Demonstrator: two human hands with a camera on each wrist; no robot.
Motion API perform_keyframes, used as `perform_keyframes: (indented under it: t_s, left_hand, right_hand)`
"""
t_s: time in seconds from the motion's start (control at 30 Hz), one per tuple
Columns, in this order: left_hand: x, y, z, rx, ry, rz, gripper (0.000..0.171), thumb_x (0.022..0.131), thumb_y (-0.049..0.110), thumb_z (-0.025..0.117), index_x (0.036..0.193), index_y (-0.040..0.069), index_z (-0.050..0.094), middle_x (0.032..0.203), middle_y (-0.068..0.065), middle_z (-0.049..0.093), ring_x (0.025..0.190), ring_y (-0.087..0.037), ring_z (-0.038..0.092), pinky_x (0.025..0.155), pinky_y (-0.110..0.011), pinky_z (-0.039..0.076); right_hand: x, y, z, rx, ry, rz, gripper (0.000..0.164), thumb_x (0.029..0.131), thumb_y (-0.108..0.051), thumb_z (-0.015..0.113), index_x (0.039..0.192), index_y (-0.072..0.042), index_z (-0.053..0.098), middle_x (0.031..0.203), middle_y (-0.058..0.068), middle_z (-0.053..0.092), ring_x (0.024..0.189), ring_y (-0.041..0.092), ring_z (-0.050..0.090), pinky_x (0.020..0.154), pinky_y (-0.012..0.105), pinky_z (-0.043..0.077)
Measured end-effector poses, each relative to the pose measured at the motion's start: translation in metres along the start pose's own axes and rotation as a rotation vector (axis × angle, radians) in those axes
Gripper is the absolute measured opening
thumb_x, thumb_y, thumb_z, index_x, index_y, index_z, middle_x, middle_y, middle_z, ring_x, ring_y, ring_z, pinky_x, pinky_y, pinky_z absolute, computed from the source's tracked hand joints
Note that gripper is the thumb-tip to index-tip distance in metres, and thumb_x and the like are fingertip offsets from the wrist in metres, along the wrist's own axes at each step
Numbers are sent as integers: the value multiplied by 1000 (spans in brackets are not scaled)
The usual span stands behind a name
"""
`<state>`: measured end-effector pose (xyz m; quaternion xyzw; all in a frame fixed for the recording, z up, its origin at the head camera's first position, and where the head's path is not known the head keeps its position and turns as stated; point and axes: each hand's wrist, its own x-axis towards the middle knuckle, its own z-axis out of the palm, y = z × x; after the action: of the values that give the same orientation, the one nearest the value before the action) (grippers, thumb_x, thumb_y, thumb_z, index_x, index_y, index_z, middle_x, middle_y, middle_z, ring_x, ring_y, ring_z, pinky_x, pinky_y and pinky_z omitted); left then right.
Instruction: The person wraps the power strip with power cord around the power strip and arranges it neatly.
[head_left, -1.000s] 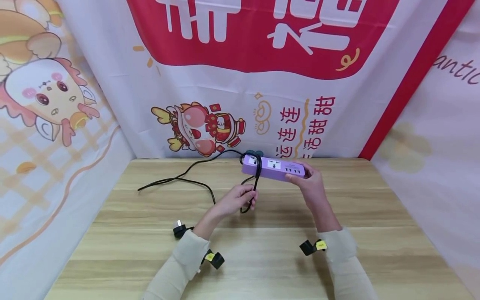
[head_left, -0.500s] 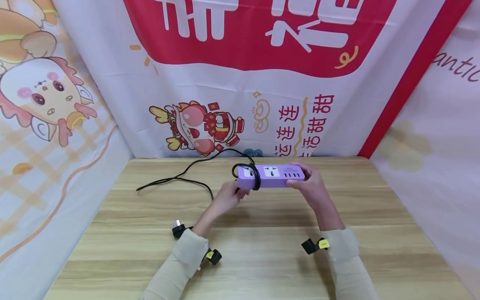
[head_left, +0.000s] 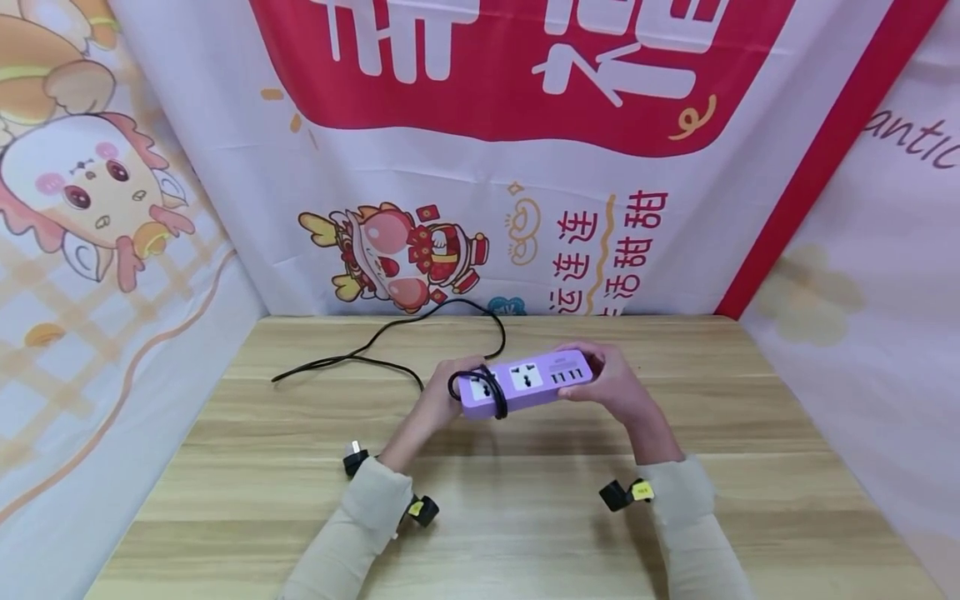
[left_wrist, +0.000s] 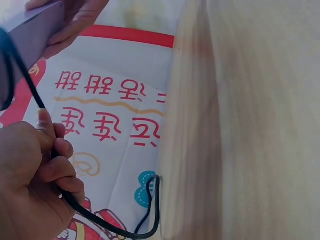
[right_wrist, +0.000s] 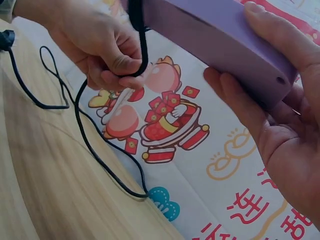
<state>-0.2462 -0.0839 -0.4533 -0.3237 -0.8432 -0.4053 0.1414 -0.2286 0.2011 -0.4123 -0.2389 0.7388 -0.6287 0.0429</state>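
Note:
A purple power strip (head_left: 536, 382) with white sockets and several USB ports is held up over the table by my right hand (head_left: 615, 387), which grips its right end between thumb and fingers. Black cord (head_left: 497, 393) is wound round the strip's left end. Behind that end, my left hand (head_left: 442, 392) is partly hidden in the head view. In the left wrist view, the curled fingers of the left hand (left_wrist: 45, 175) pinch the cord (left_wrist: 82, 210), which runs up to the strip. The right wrist view shows the strip's plain side (right_wrist: 220, 45) with the right fingers under it.
The loose cord (head_left: 390, 327) trails in a long loop across the back left of the wooden table (head_left: 525, 517). Its black plug (head_left: 356, 458) lies beside my left forearm, prongs up. Printed cloth (head_left: 480, 175) hangs behind the table and along both sides.
The strip has come nearer to me and left, its left end tilting lower. My left hand has carried the cord from in front of the strip round behind its left end.

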Motion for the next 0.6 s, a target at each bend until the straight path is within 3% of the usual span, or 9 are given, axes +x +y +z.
perform_keyframes:
  t_s: [0.13,0.2,0.4,0.6]
  left_hand:
    - [5,0,-6,52,-70,-71,10,88,2,63,88,11,69,84,-3,72,77,-16,64,74,-33,52]
    - [6,-1,-8,58,-96,-92,11,94,7,62,88,11,69,84,-2,72,77,-14,63,74,-33,52]
    - [6,-9,-20,29,-215,-156,8,97,11,63,91,11,69,87,-4,71,78,-9,59,74,-28,50]
    - [6,-8,-30,58,-254,-121,8,97,8,62,95,5,69,89,-9,70,78,-11,57,73,-29,51]
  right_hand:
    - [0,-1,0,-96,-60,-19,50,75,-7,86,120,-4,67,113,5,69,99,21,63,82,29,55]
    - [1,-2,1,-141,-83,-18,50,74,-10,88,119,-9,68,113,7,70,99,23,63,82,30,54]
    - [2,-6,8,-242,-144,13,52,71,-21,92,118,-22,70,112,2,70,100,26,63,83,32,54]
    - [0,-14,15,-345,-134,31,53,69,-30,93,116,-27,70,110,-4,71,97,22,64,84,33,54]
